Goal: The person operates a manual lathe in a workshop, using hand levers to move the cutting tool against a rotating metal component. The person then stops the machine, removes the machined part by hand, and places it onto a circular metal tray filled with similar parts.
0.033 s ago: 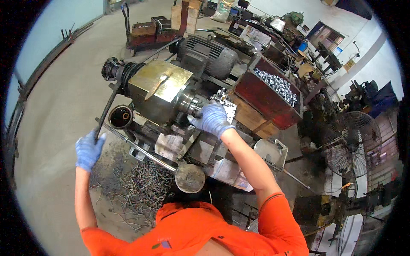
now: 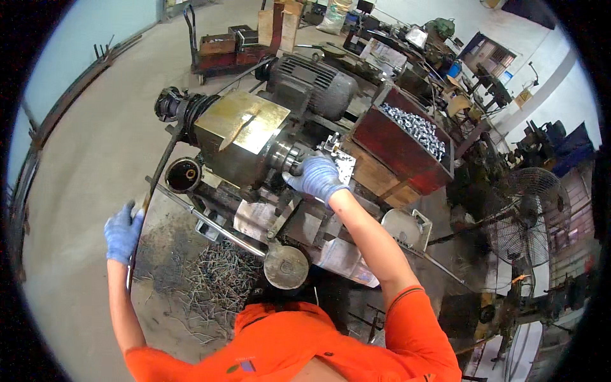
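Observation:
My left hand (image 2: 123, 235), in a blue knit glove, is beside a long dark lever bar (image 2: 156, 172). Its fingers are apart, and the bar passes along its thumb side and down past the wrist. My right hand (image 2: 316, 176), gloved alike, is at the round metal chuck (image 2: 283, 156) of a machine with a brassy metal housing (image 2: 245, 121). Its fingers are curled at the chuck's front; what they hold is hidden behind the glove. Just beyond them is a small metal fixture (image 2: 332, 145) on a light, speckled plate (image 2: 344, 167).
A red bin (image 2: 398, 149) of small shiny metal parts stands right of the ribbed motor (image 2: 312, 83). Thin metal scraps (image 2: 223, 277) cover the floor below. A round metal disc (image 2: 286, 266), a dark cup (image 2: 183, 174), a trolley (image 2: 219, 60) and a fan (image 2: 525, 213) stand around.
My left hand has moved a little left and down, its fingers looser, and the lever bar has swung with more of its length showing. My right hand stays at the chuck.

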The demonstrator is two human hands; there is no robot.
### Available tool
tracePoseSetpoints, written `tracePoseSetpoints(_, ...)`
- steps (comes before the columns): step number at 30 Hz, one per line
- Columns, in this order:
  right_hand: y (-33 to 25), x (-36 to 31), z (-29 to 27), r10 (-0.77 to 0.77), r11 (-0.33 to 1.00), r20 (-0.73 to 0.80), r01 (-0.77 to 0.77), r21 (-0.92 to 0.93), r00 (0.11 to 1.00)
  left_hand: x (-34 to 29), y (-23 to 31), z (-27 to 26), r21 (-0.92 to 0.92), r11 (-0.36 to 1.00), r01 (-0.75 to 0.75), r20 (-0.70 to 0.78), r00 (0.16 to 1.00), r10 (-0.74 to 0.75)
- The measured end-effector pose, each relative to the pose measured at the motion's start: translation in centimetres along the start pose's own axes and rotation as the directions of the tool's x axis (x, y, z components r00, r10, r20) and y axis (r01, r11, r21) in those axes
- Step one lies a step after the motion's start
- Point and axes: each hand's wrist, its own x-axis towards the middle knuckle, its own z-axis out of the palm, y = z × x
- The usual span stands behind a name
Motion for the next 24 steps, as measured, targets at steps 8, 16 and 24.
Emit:
tracePoseSetpoints(8,0.5,2.1,1.8,0.038,0.964,-0.037,-0.027,0.265,0.999,-4.5,-5.3,1.9,-0.075,0.979,0.188,0.053,0.982,-0.184)
tracePoseSetpoints(16,-0.6,2.1,0.0,-0.066,0.978,-0.003,0.065,0.2,0.998,-7.0,-5.5,1.8,-0.009,0.97,0.244,0.118,0.963,-0.242)
tracePoseSetpoints(24,-1.3,2.1,-0.4,-0.091,0.978,-0.015,0.092,0.185,0.996,-8.7,-7.6,6.2,0.189,0.959,0.211,-0.011,0.977,-0.213)
